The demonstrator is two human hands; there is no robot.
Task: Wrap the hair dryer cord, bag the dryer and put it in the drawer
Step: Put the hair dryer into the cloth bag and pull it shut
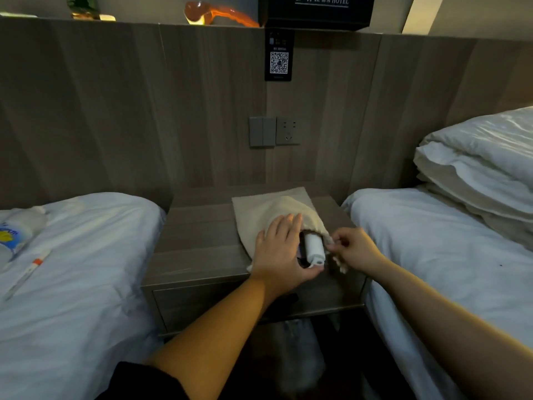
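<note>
A beige cloth bag (pixel 268 206) lies on the wooden nightstand (pixel 199 232) between two beds. The white handle of the hair dryer (pixel 314 249) sticks out of the bag's mouth; the dryer's body is hidden inside. My left hand (pixel 281 249) lies over the bag's mouth, its thumb under the handle's end. To the right of the handle, my right hand (pixel 352 248) pinches the bag's drawstring (pixel 334 243). The cord is not visible. The drawer front (pixel 202 304) below the tabletop is closed.
A bed with white sheets (pixel 72 269) lies on the left, with a bottle (pixel 17 232) and a thin packet on it. On the right is another bed (pixel 447 255) with a folded duvet (pixel 484 168). Switches and a socket (pixel 274 131) are on the wood wall panel.
</note>
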